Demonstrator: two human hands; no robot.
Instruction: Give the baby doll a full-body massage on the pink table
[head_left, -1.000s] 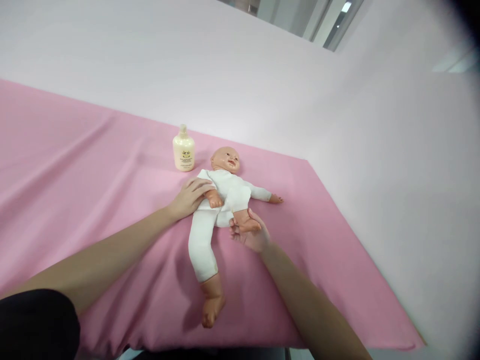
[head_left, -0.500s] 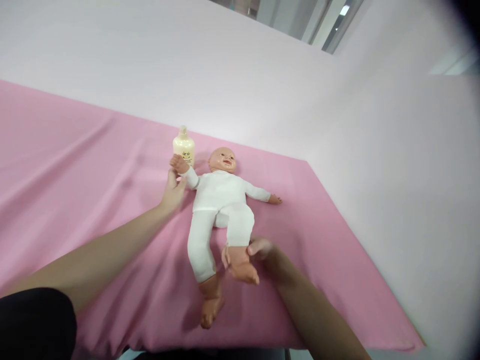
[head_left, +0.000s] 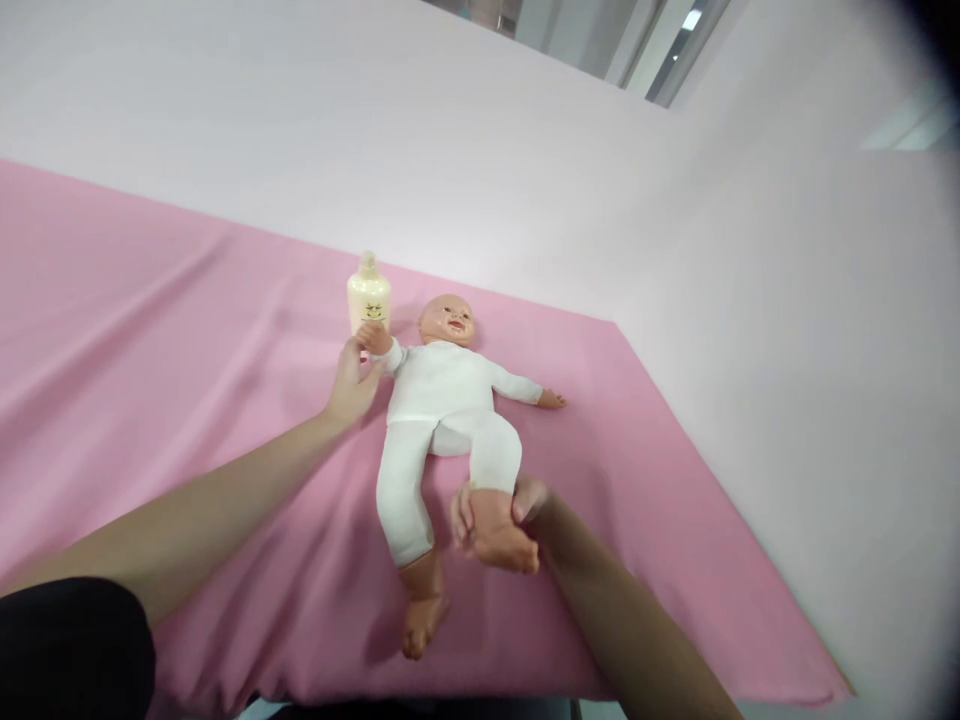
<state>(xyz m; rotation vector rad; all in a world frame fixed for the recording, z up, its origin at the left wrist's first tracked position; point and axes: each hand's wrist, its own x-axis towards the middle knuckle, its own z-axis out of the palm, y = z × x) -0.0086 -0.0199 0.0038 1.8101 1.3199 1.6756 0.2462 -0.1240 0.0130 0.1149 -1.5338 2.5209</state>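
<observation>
A baby doll (head_left: 439, 390) in white clothes lies on its back on a pink sheet (head_left: 187, 350), head toward the far wall. My left hand (head_left: 352, 382) holds the doll's raised arm at the wrist, close to a cream lotion bottle (head_left: 368, 294). My right hand (head_left: 517, 505) grips the doll's foot from underneath and holds that leg lifted off the sheet. The doll's other leg lies stretched toward me, and its other arm points to the right.
The pink sheet covers a bed or table that runs left and ends at a front edge (head_left: 525, 695) near me. Pale walls (head_left: 750, 300) close in behind and on the right.
The doll's leg, bent up by its belly before, is now pulled out toward me in my right hand. My left hand moved from the doll's side to its arm and raised it beside the bottle.
</observation>
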